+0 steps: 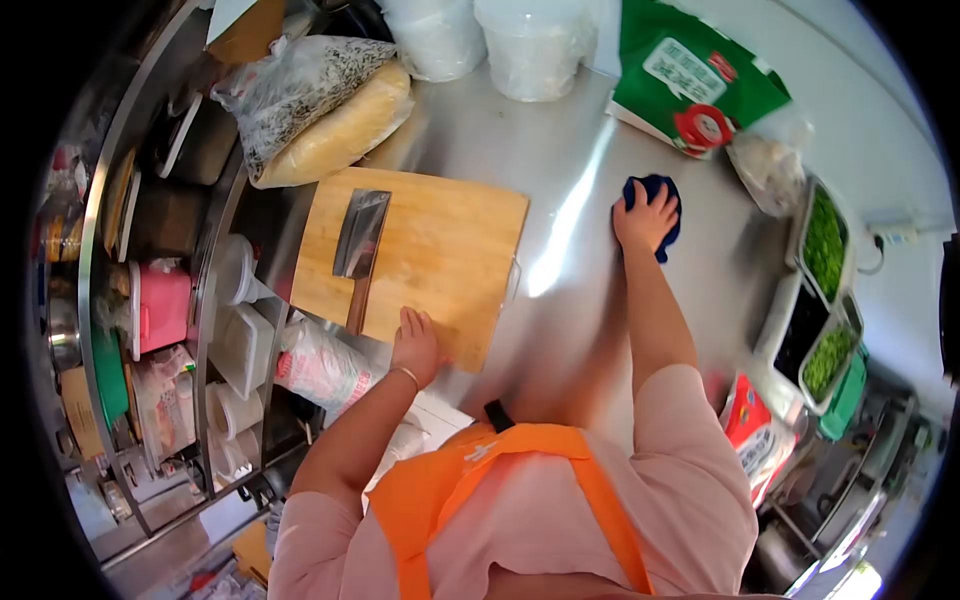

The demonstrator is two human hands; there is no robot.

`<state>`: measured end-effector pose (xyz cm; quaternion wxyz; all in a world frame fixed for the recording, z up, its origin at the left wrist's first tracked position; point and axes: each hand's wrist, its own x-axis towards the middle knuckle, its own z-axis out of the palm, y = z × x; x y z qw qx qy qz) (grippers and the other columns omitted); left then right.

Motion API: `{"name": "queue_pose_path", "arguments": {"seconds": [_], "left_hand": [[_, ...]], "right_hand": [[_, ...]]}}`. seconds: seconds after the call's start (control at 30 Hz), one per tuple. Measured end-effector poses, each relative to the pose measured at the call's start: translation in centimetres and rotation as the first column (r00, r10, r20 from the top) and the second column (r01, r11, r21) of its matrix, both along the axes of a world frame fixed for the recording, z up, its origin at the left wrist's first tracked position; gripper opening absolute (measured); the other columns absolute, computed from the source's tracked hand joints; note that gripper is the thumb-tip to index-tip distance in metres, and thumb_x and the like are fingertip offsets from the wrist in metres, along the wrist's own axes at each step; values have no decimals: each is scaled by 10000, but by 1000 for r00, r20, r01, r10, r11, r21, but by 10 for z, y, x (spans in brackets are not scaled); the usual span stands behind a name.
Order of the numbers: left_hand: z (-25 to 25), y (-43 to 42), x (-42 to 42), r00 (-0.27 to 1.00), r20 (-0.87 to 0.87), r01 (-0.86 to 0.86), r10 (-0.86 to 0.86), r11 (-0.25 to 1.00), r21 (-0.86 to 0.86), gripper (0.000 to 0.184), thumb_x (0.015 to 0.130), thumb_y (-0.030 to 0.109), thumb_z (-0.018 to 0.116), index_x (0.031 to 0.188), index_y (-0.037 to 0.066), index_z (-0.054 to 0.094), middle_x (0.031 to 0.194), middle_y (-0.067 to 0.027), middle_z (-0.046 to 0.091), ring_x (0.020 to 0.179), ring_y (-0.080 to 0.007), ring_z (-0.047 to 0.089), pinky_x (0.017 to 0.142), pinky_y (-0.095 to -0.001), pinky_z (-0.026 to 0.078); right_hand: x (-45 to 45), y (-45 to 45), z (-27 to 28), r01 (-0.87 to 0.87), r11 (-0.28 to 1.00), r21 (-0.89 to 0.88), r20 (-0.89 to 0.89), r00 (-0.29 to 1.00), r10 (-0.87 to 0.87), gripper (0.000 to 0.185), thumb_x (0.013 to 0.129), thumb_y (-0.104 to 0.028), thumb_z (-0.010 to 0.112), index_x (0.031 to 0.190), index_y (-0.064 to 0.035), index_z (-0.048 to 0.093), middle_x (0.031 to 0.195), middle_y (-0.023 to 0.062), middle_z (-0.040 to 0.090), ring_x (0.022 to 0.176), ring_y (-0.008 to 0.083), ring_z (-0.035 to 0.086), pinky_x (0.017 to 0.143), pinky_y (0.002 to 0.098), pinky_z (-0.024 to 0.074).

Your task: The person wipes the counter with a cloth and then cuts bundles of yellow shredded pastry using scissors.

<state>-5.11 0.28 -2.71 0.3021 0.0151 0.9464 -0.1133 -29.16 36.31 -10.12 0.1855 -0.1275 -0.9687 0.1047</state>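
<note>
A dark blue cloth [672, 224] lies bunched on the steel counter, and my right hand [648, 218] presses down over it with the fingers spread across it. My left hand [415, 347] rests on the near edge of a wooden cutting board [440, 240], its fingers stretched out and holding nothing. On the board lies a cleaver [362, 235] with a broad dark blade, its wooden handle [357, 305] pointing toward me, just left of my left hand.
Plastic bags of food [335, 125] lie beyond the board, near white tubs [535, 45]. A green bag [700, 75] stands at the far right. Metal trays of chopped greens [825, 245] line the right edge. Shelves with a pink container [162, 305] are at left.
</note>
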Motion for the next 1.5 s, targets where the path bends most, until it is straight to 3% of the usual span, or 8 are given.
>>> {"name": "queue_pose_path", "arguments": {"seconds": [0.1, 0.3, 0.37, 0.5, 0.7, 0.9, 1.17, 1.5], "left_hand": [[3, 1, -3, 1000, 13, -19, 19, 1000, 11, 1015, 774, 566, 639, 1408, -105, 218, 1461, -333, 212, 1394, -429, 173, 1088, -430, 288], [0, 0, -3, 998, 31, -63, 62, 998, 18, 1031, 761, 572, 642, 1413, -98, 207, 1469, -329, 196, 1409, -422, 135, 1101, -436, 269], [3, 1, -6, 995, 57, -89, 88, 996, 17, 1030, 762, 567, 645, 1417, -94, 203, 1477, -328, 166, 1413, -420, 114, 1101, -435, 274], [1, 0, -2, 994, 48, -99, 97, 994, 39, 1035, 758, 556, 656, 1427, -80, 188, 1491, -318, 129, 1417, -412, 103, 1112, -434, 257], [-3, 2, 3, 985, 22, -173, 171, 980, 100, 1051, 745, 520, 692, 1432, -76, 164, 1487, -316, 142, 1410, -412, 128, 1125, -462, 217], [34, 38, -16, 949, 39, -316, 313, 941, 122, 994, 773, 553, 626, 1462, 4, 168, 1511, -276, 119, 1415, -420, 92, 1110, -560, 163], [-1, 71, 20, 991, -92, -84, 99, 985, 148, 933, 812, 539, 564, 1483, 56, 131, 1537, -238, 52, 1431, -382, 35, 1096, -619, 95], [-6, 38, 62, 988, -127, -62, 92, 973, 222, 804, 871, 411, 510, 1487, 58, 132, 1541, -243, 13, 1439, -366, -3, 1097, -621, 80]], "right_hand": [[-74, -54, -20, -262, 951, -167, -35, 965, 260, 396, 755, -199, 606, 1150, -225, 620, 1339, 99, 478, 1259, 357, 390, 1014, 515, 311], [-164, -156, 31, -709, 536, -459, -369, 700, 611, 600, 729, -22, 601, 1296, -169, 477, 1275, 115, 521, 1165, 359, 477, 978, 405, 409], [-191, -180, 17, -688, 489, -537, -279, 691, 667, 544, 775, -110, 600, 1304, -153, 483, 1332, 105, 498, 1224, 340, 449, 1022, 419, 366], [-206, -232, -26, -729, 645, -229, -48, 670, 740, 485, 850, -311, 535, 1308, -155, 504, 1407, 77, 454, 1322, 280, 376, 1099, 461, 247], [-146, -262, -16, -904, 1, -427, -91, 45, 995, 330, 790, -70, 519, 1094, -84, 646, 1286, 100, 566, 1227, 283, 487, 1030, 382, 388], [-129, -174, -1, -801, -17, -598, -79, 38, 996, 279, 799, -64, 509, 1023, -85, 674, 1122, 117, 642, 1094, 287, 569, 954, 355, 442], [-44, -55, 1, -725, 364, -585, 76, 398, 914, 267, 775, -30, 525, 981, -107, 677, 1040, 115, 653, 1061, 303, 536, 940, 359, 434], [205, -25, 18, -789, 240, -565, -114, 362, 925, 306, 681, 70, 519, 904, -90, 655, 980, 98, 667, 926, 330, 562, 852, 400, 453]]}}
